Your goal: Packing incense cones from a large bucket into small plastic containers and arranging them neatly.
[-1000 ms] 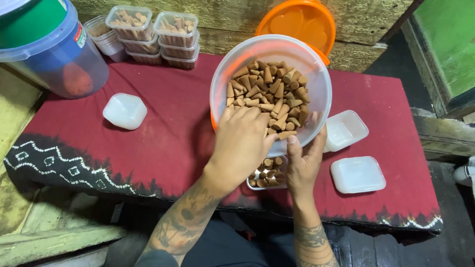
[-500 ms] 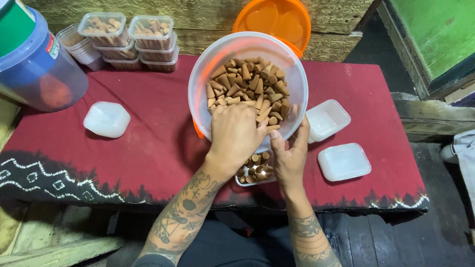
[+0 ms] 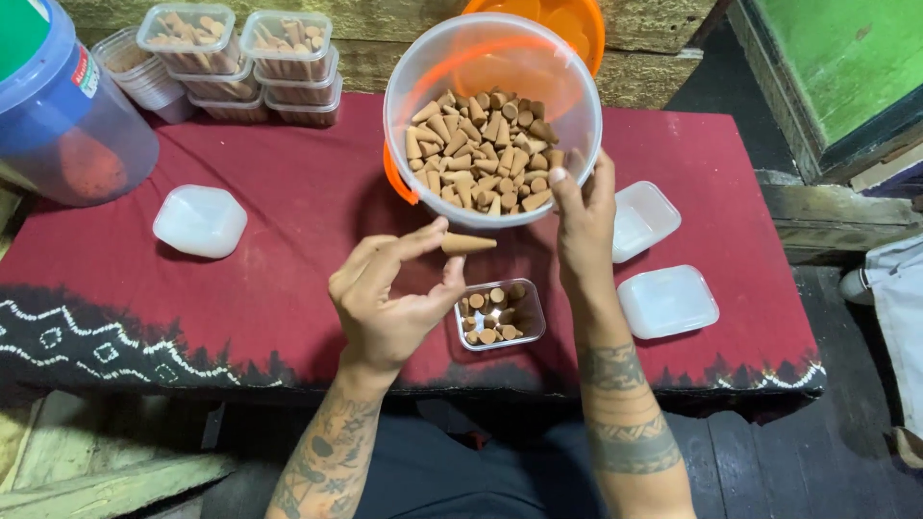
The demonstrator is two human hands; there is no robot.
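Observation:
My left hand point(image 3: 389, 293) pinches one tan cone point(image 3: 468, 244) between thumb and forefinger, just above a small clear box point(image 3: 500, 313) partly filled with upright cones. My right hand point(image 3: 585, 221) rests against the near right side of a large clear tub point(image 3: 492, 115) holding several loose tan cones; a cone tip shows at its fingertips. The tub stands on a red patterned cloth point(image 3: 288, 221) over a low table.
Three white lids lie on the cloth: one at the left point(image 3: 199, 220), two at the right point(image 3: 644, 219) point(image 3: 667, 301). Stacked filled boxes point(image 3: 240, 62) stand at the back left beside a big blue-lidded jar point(image 3: 58, 115). An orange lid point(image 3: 558, 19) sits behind the tub.
My left hand has drawn out of the tub toward me with a single cone. My right hand has moved from beside the small box up to the tub's side.

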